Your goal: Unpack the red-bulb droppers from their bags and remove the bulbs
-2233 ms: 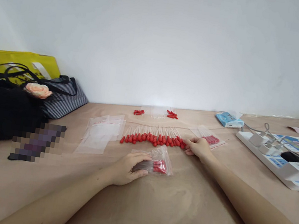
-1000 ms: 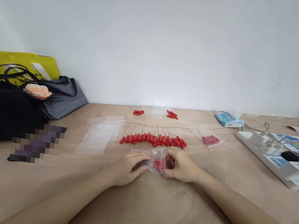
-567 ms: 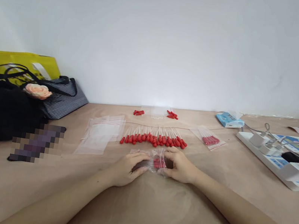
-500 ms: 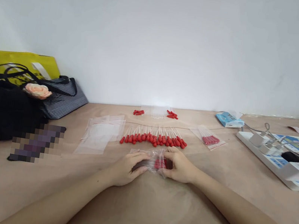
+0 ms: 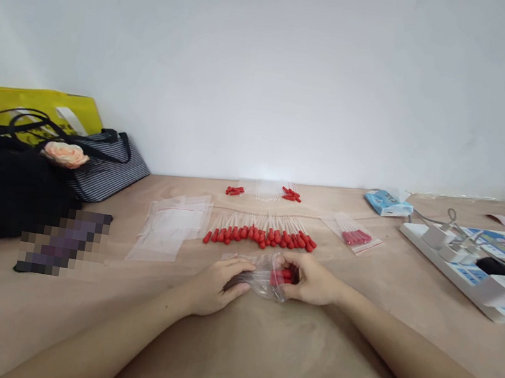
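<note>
A small clear plastic bag (image 5: 261, 278) with red-bulbed droppers (image 5: 283, 276) inside lies on the tan table (image 5: 255, 355) between both my hands. My left hand (image 5: 213, 285) lies on the bag's left end, fingers curled down on it. My right hand (image 5: 312, 279) is closed round the bag's right end, where the red bulbs show. Just beyond them a row of several loose droppers with red bulbs (image 5: 259, 235) lies side by side.
Empty clear bags (image 5: 170, 227) lie to the left. A filled bag (image 5: 353, 235) sits at the right, loose red bulbs (image 5: 264, 192) by the wall. Handbags (image 5: 20, 171) stand far left. A power strip with plugs (image 5: 474, 272) and a blue tissue pack (image 5: 387, 202) are at the right.
My right hand left the row of droppers and came back to the bag's right end, closing on it. The red bulbs inside shifted right. My left hand stayed put.
</note>
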### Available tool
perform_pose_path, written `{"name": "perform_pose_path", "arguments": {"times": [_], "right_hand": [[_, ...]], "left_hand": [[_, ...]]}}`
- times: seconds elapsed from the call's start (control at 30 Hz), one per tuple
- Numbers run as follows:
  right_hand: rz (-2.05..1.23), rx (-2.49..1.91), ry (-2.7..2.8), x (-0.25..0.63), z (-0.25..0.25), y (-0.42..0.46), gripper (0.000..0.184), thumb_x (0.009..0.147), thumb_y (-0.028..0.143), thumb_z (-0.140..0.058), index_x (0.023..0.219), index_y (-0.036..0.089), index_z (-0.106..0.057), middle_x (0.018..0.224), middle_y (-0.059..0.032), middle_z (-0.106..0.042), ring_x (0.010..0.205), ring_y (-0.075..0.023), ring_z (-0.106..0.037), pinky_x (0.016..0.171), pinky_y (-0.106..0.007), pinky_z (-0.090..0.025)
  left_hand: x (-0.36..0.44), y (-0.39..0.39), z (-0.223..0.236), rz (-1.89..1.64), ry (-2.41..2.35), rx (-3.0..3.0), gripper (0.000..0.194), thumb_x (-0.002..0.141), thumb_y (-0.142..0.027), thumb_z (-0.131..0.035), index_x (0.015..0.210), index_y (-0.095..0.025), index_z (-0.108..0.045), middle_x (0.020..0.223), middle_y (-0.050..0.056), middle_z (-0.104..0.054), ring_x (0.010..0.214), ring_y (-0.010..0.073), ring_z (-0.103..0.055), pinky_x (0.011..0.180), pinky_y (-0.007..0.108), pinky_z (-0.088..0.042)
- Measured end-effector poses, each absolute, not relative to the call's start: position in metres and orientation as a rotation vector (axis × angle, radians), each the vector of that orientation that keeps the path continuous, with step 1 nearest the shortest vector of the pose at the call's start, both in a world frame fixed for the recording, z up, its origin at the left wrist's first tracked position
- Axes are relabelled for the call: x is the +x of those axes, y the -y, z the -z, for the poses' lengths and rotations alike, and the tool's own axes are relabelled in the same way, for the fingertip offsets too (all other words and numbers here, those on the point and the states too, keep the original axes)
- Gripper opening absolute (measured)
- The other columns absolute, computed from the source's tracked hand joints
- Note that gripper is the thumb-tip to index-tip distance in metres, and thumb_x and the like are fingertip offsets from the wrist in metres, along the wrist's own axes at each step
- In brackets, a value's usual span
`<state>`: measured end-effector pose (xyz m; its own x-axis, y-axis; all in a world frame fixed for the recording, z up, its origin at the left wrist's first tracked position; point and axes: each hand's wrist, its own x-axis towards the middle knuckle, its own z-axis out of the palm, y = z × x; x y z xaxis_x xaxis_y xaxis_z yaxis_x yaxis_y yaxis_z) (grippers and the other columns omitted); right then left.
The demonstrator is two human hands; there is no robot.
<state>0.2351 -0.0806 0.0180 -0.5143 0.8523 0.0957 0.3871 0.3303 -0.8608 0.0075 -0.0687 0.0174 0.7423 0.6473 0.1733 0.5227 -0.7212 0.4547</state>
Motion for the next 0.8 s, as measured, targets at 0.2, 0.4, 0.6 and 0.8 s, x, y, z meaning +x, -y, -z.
{"name": "perform_pose_path", "arguments": {"times": [0.2, 0.4, 0.6, 0.8], "right_hand": [[-1.427, -1.124, 1.741, 0.255, -0.019, 0.073, 0.024, 0.055, 0.016, -0.066, 0.077, 0.015, -0.057, 0.066, 0.0025, -0.058, 0.055, -0.0079, -0.051, 0.052, -0.020, -0.041], [-1.491, -1.108, 1.544, 0.293, -0.022, 0.061, 0.028, 0.054, 0.020, -0.072, 0.080, 0.014, -0.064, 0.061, 0.0008, -0.063, 0.052, -0.0083, -0.054, 0.054, -0.022, -0.045], [-1.193, -1.118, 1.189, 0.336, -0.021, 0.046, 0.022, 0.054, 0.022, -0.071, 0.074, 0.016, -0.065, 0.062, 0.0011, -0.062, 0.050, -0.0063, -0.053, 0.048, -0.018, -0.044], [-0.617, -1.358, 1.073, 0.327, 0.002, 0.031, 0.028, 0.059, 0.031, -0.067, 0.082, 0.015, -0.063, 0.070, -0.0036, -0.065, 0.060, -0.0141, -0.060, 0.060, -0.027, -0.050]], "left_hand": [[0.007, 0.069, -0.018, -0.405, -0.944, 2.562, 0.033, 0.084, -0.030, -0.044, 0.115, -0.021, -0.048, 0.118, 0.006, -0.055, 0.112, 0.0185, -0.047, 0.101, 0.038, -0.031], [0.004, 0.069, -0.022, -0.139, -0.884, 2.653, 0.054, 0.086, -0.043, -0.036, 0.135, -0.029, -0.020, 0.142, 0.004, -0.024, 0.130, 0.0245, -0.018, 0.105, 0.048, -0.016], [0.004, 0.073, -0.031, 0.152, -0.839, 2.703, 0.052, 0.084, -0.055, -0.029, 0.132, -0.039, -0.022, 0.145, 0.002, 0.003, 0.130, 0.0333, 0.003, 0.101, 0.058, -0.002], [0.004, 0.075, -0.035, 0.249, -0.818, 2.687, 0.054, 0.083, -0.058, -0.026, 0.133, -0.040, -0.017, 0.144, 0.002, 0.007, 0.129, 0.0352, 0.008, 0.099, 0.061, 0.000]]}}
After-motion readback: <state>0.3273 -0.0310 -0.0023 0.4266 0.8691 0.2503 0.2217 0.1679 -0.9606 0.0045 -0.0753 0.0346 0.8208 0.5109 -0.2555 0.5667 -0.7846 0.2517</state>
